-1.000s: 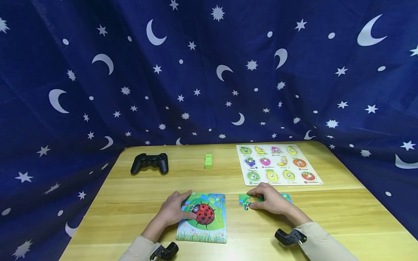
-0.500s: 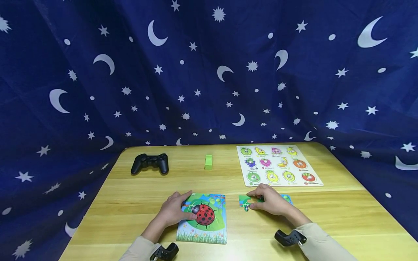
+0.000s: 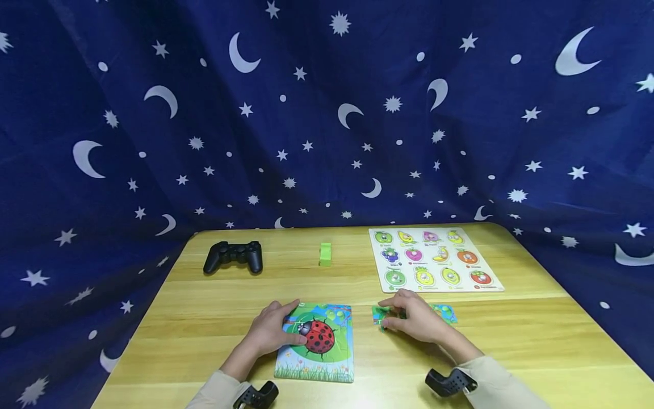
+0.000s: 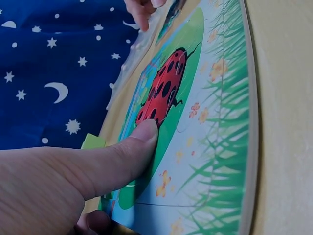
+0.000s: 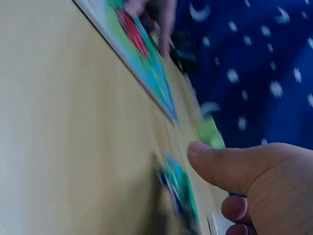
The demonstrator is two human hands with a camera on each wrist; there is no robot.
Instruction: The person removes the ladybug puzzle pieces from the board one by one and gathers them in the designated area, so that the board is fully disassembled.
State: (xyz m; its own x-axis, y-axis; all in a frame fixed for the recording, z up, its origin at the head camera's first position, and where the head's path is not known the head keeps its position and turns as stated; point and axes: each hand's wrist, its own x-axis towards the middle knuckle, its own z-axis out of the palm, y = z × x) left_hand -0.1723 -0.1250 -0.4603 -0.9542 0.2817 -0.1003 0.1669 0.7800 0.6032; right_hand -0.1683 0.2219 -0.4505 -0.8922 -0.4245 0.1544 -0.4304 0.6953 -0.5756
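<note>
A square ladybug puzzle (image 3: 327, 355) lies flat on the table in front of me. My left hand (image 3: 271, 328) rests on its left side, with the thumb (image 4: 122, 159) pressing on the picture by the ladybug's head and the index finger straight along the upper left corner. To the right, my right hand (image 3: 411, 318) hovers over several loose green and blue puzzle pieces (image 3: 443, 313). Its thumb (image 5: 220, 164) stands apart from the blurred pieces (image 5: 180, 191) in the right wrist view. The palm and fingers hide part of those pieces.
Behind my right hand lies a white fruit peg board (image 3: 436, 260). A black game controller (image 3: 233, 257) sits at the back left, and a small green block (image 3: 325, 254) stands at the back middle. A dark blue star curtain (image 3: 306, 113) hangs behind the table (image 3: 168, 335).
My right hand has shifted slightly left over the loose pieces, and the left end of the pieces looks different under its fingers. The left hand stays on the ladybug puzzle.
</note>
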